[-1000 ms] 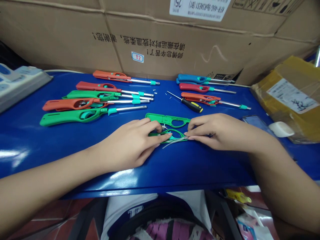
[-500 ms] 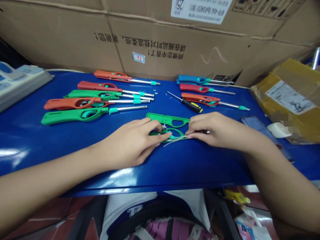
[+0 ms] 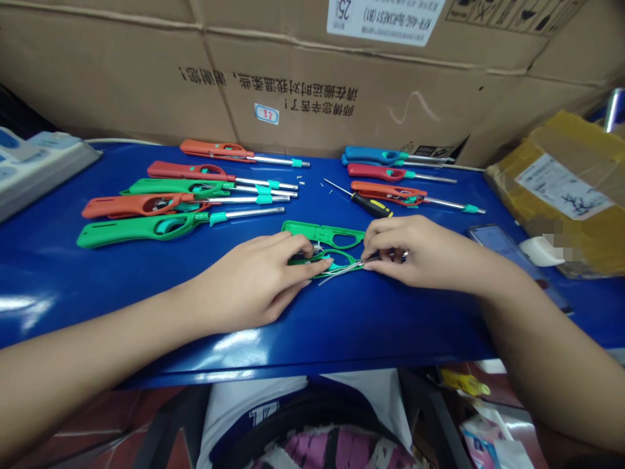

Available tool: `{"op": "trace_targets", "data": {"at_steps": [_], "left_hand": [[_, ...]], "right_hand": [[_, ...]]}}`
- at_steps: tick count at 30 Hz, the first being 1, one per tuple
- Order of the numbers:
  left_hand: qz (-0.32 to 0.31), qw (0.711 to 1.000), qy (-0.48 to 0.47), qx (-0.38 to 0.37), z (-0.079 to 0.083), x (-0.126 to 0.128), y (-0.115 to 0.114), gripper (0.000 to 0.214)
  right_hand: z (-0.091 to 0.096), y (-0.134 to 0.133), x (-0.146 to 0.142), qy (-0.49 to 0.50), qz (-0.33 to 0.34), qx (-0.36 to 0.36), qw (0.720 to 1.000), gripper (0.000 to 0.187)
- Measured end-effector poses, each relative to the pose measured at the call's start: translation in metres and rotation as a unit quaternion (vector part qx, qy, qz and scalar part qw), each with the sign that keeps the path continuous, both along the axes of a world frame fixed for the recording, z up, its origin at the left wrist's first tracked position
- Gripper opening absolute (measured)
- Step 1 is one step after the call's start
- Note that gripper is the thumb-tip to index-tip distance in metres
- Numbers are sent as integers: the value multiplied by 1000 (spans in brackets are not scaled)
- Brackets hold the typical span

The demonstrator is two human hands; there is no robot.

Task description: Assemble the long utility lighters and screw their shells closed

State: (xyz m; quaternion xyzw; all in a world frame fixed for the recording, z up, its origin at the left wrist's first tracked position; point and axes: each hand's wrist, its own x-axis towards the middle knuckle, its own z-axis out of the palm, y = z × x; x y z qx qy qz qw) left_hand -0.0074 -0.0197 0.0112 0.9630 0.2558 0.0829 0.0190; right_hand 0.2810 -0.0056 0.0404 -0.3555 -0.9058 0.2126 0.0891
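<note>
An opened green gas lighter casing (image 3: 358, 266) lies on the blue table with its inner parts showing. My left hand (image 3: 258, 280) is bent over its handle end, index finger pressing near the turquoise trigger (image 3: 326, 262). Thin pale wires (image 3: 336, 273) run along the casing toward its front end. There, my right hand (image 3: 415, 251) pinches the tip by the wires with thumb and fingers; a shiny metal piece (image 3: 404, 256) shows partly under that hand. Just behind lies the other green half shell (image 3: 315, 230), its front end close to my right fingers.
Several lighters, such as a green one (image 3: 141, 228), lie at the left; more, including a red one (image 3: 375, 172), lie back right. A screwdriver (image 3: 374, 205) rests between. A phone (image 3: 502, 251), taped box (image 3: 571, 189) and power strip (image 3: 43, 166) flank them. Cardboard (image 3: 293, 65) stands behind.
The view has shifted slightly. My right fingers have moved a little at the casing's front end; my left hand stays on the handle end.
</note>
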Motion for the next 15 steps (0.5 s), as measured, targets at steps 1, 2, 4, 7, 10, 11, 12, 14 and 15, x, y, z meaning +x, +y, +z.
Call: {"op": "trace_targets", "data": {"at_steps": [1, 2, 4, 7, 10, 11, 12, 14, 15], "left_hand": [[1, 1000, -1, 4, 0, 0, 0, 42], [1, 1000, -2, 7, 0, 0, 0, 42], [1, 1000, 1, 14, 0, -1, 0, 42], [0, 1000, 5, 21, 0, 0, -1, 41], [-2, 1000, -3, 23, 0, 1, -1, 41], [-4, 1000, -6, 22, -1, 1, 0, 40], [-5, 1000, -8, 22, -1, 1, 0, 40], [-8, 1000, -12, 22, -1, 1, 1, 40], [-9, 1000, -15, 23, -2, 0, 1, 39]], "right_hand": [[0, 0, 0, 5, -3, -3, 1000, 9], [0, 0, 0, 11, -6, -6, 1000, 9], [-1, 1, -1, 21, -7, -14, 1000, 10], [-3, 3, -3, 28, -7, -26, 999, 9], [-6, 5, -5, 26, -21, -39, 999, 12], [-6, 5, -5, 23, -30, -43, 998, 13], [-6, 5, -6, 18, -38, -44, 998, 14], [-6, 4, -6, 10, -40, -39, 998, 13], [-5, 3, -6, 10, -31, -32, 999, 12]]}}
